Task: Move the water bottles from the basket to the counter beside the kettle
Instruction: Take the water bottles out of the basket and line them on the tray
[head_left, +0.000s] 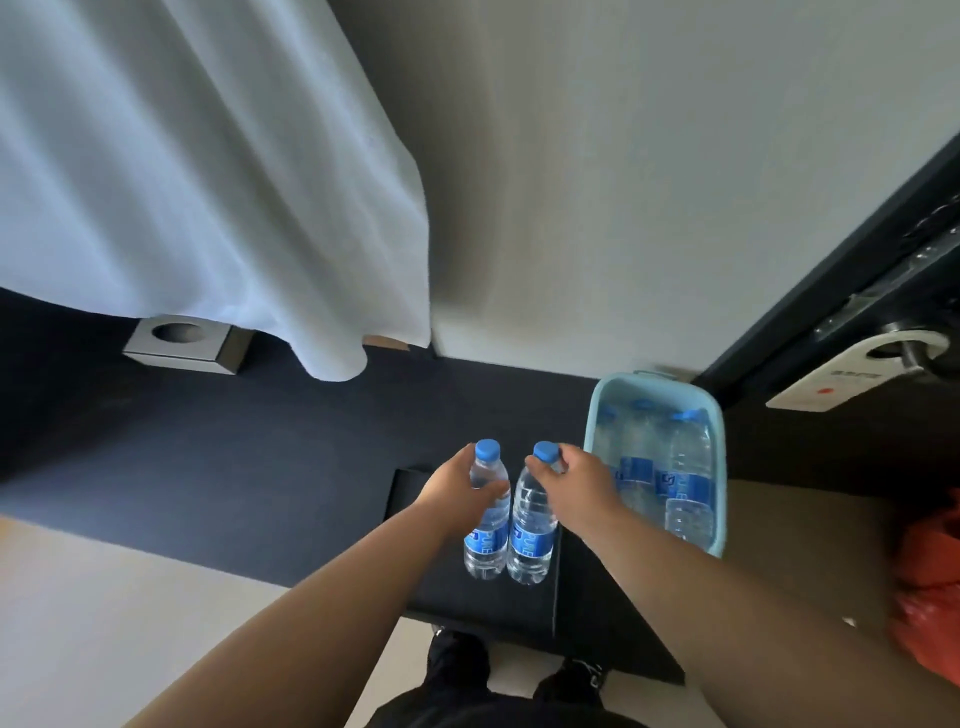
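Two clear water bottles with blue caps and blue labels stand upright side by side on a dark surface. My left hand grips the left bottle around its shoulder. My right hand holds the right bottle at its neck, just under the cap. To their right sits a light blue plastic basket with several more water bottles lying in it. No kettle is in view.
A white cloth hangs over the dark counter at the left, above a grey square holder with a round hole. A dark door with a hanging tag is at the right. An orange bag lies at the far right.
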